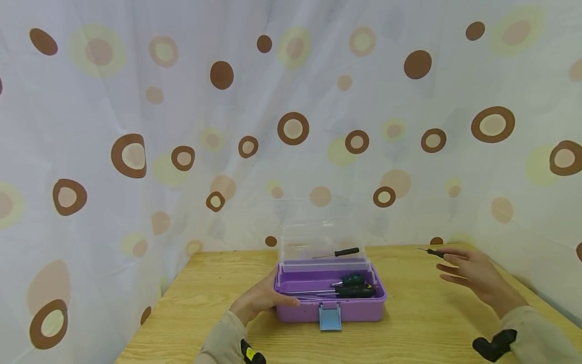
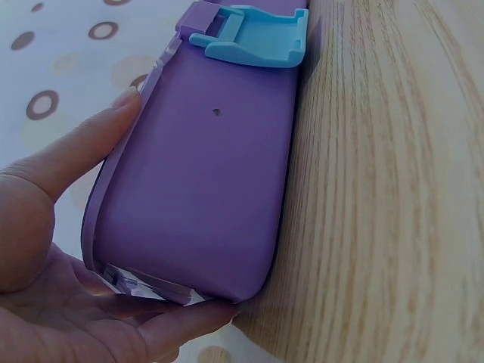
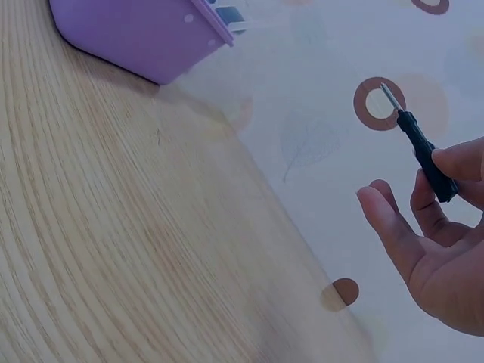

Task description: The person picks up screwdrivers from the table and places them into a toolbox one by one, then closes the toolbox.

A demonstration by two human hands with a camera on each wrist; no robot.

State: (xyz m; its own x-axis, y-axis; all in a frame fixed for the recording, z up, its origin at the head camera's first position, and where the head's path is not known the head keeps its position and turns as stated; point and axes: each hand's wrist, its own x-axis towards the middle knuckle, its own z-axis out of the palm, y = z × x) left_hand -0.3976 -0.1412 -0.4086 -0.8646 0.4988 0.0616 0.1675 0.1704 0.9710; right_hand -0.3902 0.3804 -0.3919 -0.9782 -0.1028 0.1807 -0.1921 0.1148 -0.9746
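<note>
Pinching a small screwdriver (image 1: 435, 252) only between thumb and fingertip, your right hand (image 1: 473, 275) hovers near the desk's (image 1: 432, 323) right edge; that light hold could drop it. Your left hand (image 1: 259, 299) grips the purple box's (image 1: 354, 309) left end at mid-desk, lid (image 1: 318, 237) up, so a nudge could slide it.

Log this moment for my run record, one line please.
left hand: holds purple box | right hand: pinches small screwdriver | lid: open
</note>
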